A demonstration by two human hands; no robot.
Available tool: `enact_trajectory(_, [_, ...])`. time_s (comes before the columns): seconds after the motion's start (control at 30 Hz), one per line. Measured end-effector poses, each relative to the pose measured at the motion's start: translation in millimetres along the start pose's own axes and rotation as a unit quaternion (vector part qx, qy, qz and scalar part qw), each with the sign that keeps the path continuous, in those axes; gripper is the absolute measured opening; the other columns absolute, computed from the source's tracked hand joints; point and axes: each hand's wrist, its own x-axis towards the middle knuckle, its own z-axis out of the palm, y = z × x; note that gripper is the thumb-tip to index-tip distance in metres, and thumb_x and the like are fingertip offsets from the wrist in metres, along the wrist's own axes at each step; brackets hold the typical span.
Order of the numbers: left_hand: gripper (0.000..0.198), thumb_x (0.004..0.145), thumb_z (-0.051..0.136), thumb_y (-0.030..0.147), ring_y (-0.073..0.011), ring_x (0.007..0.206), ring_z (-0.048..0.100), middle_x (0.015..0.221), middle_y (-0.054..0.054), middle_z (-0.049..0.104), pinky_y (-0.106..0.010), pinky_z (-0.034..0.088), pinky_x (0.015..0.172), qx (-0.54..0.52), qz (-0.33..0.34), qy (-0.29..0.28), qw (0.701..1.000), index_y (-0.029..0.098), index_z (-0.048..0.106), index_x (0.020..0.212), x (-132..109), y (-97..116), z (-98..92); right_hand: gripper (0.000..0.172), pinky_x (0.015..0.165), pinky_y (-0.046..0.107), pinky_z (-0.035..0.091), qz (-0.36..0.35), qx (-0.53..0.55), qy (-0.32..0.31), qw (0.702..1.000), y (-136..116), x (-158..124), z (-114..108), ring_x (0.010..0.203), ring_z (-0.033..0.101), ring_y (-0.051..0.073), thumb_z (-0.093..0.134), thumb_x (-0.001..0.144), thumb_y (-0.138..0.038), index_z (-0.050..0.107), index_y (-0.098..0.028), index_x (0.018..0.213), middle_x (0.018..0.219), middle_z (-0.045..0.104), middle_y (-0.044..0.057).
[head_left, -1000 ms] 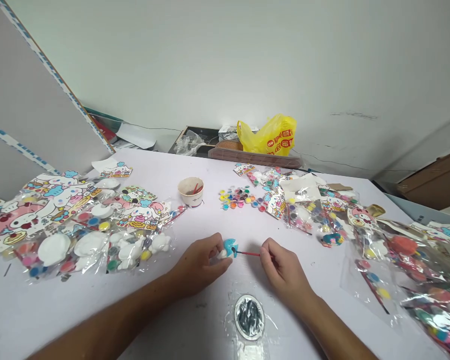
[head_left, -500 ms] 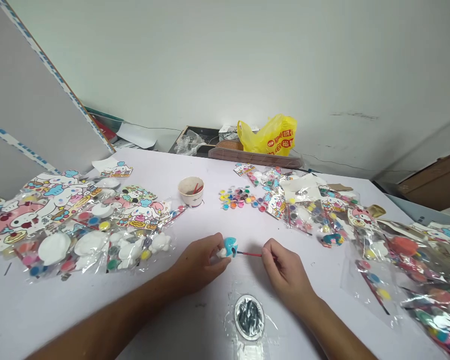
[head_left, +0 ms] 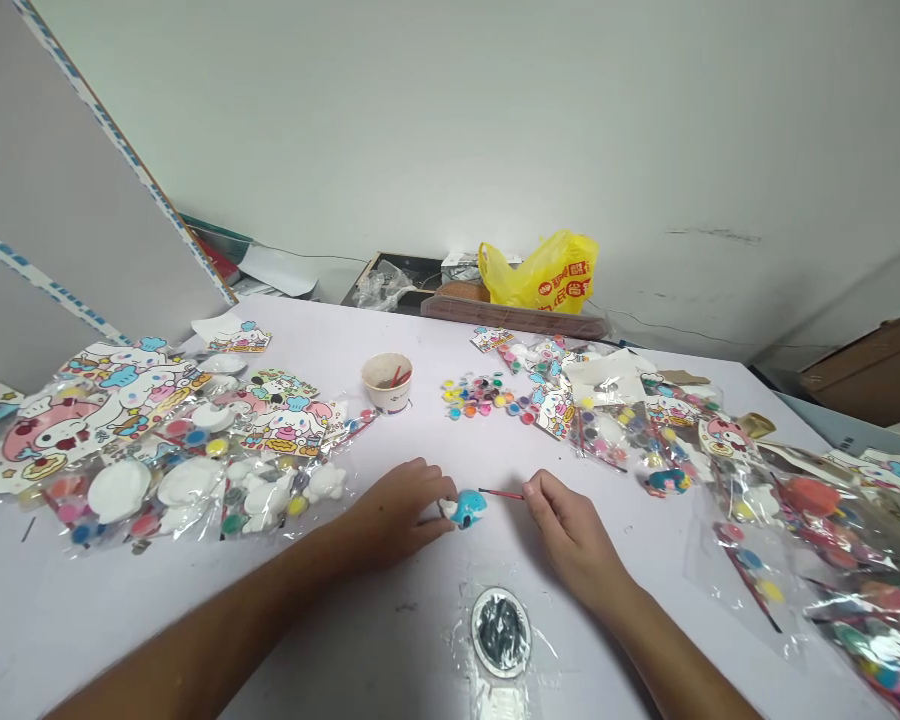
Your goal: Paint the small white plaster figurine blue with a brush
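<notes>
My left hand (head_left: pixel 409 510) pinches the white end of a small blue-and-white painted figurine (head_left: pixel 468 508), which has a dark patch on its lower side. In my right hand (head_left: pixel 566 515) is a thin red paintbrush (head_left: pixel 504 493), gripped near its rear end. Its dark tip points left and lies close to the figurine's upper right edge; whether it touches I cannot tell. Beyond the hands stands a paper cup (head_left: pixel 388 383) with red sticks leaning inside. Right of the cup lies a cluster of small colourful paint pots (head_left: pixel 484 394).
Bagged white figures (head_left: pixel 187 484) with paints and cartoon cards cover the left side. More packets (head_left: pixel 607 430) spread over the right, near a painted blue figure (head_left: pixel 667 482). An oval framed piece (head_left: pixel 500 632) lies in front of me. A yellow plastic bag (head_left: pixel 544 275) stands by the wall.
The figurine has turned in my left hand, showing more blue on top. The brush tip has lifted from its lower right side to near its upper right edge. The view has shifted slightly.
</notes>
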Motion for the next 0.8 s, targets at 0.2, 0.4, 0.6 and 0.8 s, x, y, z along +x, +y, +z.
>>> enact_trajectory(0.2, [0.015, 0.085, 0.065, 0.024, -0.0219, 0.088, 0.048, 0.093, -0.003, 0.059, -0.032, 0.036, 0.075, 0.005, -0.018, 0.014, 1.0, 0.02, 0.058, 0.098, 0.4, 1.8, -0.1, 0.036, 0.055, 0.026, 0.031, 0.013, 0.03, -0.008, 0.999, 1.1, -1.6, 1.6, 0.058, 0.036, 0.014, 0.037, 0.101, -0.048, 0.04, -0.022, 0.076, 0.062, 0.038, -0.005])
enact_trajectory(0.4, [0.015, 0.088, 0.065, 0.024, -0.0223, 0.09, 0.048, 0.094, -0.003, 0.058, -0.032, 0.036, 0.076, 0.005, -0.013, 0.015, 1.0, 0.023, 0.062, 0.102, 1.7, 0.4, -0.7, 0.038, 0.051, 0.025, 0.031, -0.002, 0.057, 0.025, 0.998, 1.8, -1.8, 3.6, 0.054, 0.036, 0.013, 0.038, 0.099, -0.048, 0.041, -0.022, 0.072, 0.059, 0.039, -0.005])
enact_trajectory(0.6, [0.02, 0.084, 0.065, 0.02, -0.0221, 0.089, 0.048, 0.094, -0.004, 0.057, -0.033, 0.036, 0.076, -0.007, -0.025, 0.041, 0.999, 0.022, 0.06, 0.104, 1.2, -2.1, 2.9, 0.036, 0.052, 0.025, 0.03, 0.004, 0.056, 0.013, 0.998, 2.5, -2.3, 4.0, 0.055, 0.035, 0.013, 0.039, 0.099, -0.047, 0.042, -0.022, 0.073, 0.06, 0.038, -0.005])
enact_trajectory(0.8, [0.016, 0.079, 0.066, 0.019, -0.021, 0.084, 0.048, 0.09, -0.003, 0.057, -0.032, 0.036, 0.073, -0.015, -0.016, 0.055, 0.998, 0.021, 0.058, 0.093, 2.0, 1.9, 1.6, 0.037, 0.053, 0.025, 0.03, -0.002, 0.048, 0.012, 0.999, 3.2, -2.0, 4.3, 0.057, 0.035, 0.014, 0.039, 0.099, -0.047, 0.042, -0.022, 0.072, 0.061, 0.036, -0.005])
